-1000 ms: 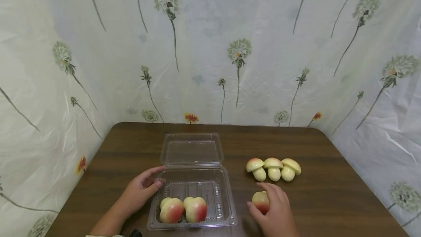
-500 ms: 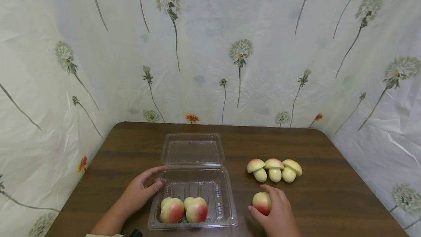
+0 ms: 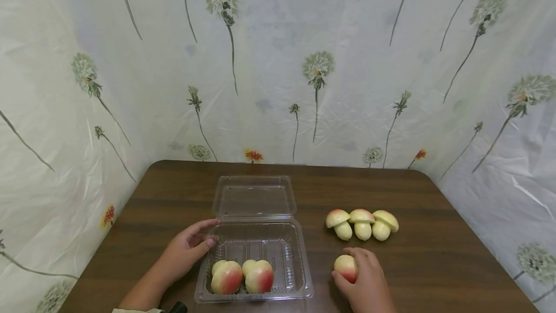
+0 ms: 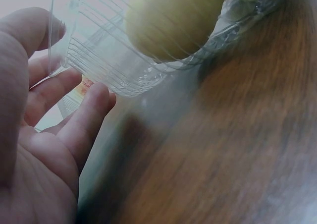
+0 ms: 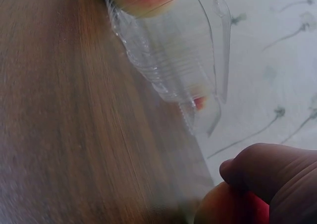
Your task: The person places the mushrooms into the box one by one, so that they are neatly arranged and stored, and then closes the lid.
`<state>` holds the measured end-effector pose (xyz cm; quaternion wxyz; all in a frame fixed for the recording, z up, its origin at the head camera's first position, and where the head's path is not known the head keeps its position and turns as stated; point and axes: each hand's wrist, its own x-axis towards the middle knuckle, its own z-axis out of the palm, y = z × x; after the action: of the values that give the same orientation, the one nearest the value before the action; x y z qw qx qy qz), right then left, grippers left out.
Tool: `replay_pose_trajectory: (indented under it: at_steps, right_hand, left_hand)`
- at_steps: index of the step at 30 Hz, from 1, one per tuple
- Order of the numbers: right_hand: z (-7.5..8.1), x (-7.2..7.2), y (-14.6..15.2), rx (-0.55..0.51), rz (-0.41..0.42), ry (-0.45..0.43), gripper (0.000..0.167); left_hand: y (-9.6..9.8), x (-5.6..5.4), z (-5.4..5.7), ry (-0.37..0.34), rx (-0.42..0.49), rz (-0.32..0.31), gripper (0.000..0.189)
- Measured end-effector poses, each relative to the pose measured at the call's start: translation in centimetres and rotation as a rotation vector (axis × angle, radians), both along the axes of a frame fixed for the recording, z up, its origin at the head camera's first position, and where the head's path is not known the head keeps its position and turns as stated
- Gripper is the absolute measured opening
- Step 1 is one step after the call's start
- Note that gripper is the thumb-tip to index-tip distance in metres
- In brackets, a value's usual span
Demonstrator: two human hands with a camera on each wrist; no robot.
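A clear plastic clamshell container (image 3: 299, 255) stands with its lid raised back, and two yellow-and-red toy mushrooms (image 3: 259, 277) lie along its near side. My left hand (image 3: 187, 250) holds the container's left rim; in the left wrist view the thumb (image 4: 37, 28) is at the rim and the fingers are below it. To the right of the container, my right hand (image 3: 365, 277) grips a similar round yellow-and-red toy mushroom (image 3: 345, 267) between thumb and fingers, close over the table. Its stem is hidden. The right wrist view shows the thumb (image 5: 267, 169) on its red side.
Three more toy mushrooms (image 3: 362, 223) lie in a row behind the right hand, caps away from me. The clear lid (image 3: 254, 197) leans toward the back of the brown wooden table (image 3: 173, 197). A flower-printed curtain (image 3: 269, 71) surrounds the table's far side and both sides.
The right hand's thumb and fingers have shifted slightly around the mushroom, which shows a little more of its yellow top. The left hand and the container stay as they were.
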<state>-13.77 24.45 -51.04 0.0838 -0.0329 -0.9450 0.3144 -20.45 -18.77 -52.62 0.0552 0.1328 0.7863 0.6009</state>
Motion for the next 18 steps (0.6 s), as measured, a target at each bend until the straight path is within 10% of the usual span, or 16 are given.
replay_pose_trajectory:
  at_steps: [18]
  right_hand:
    - [-0.49, 0.00, -0.26, 0.008, 0.045, 0.080, 0.054]
  left_hand:
    - [-0.01, 0.06, 0.07, 0.002, 0.005, -0.017, 0.047]
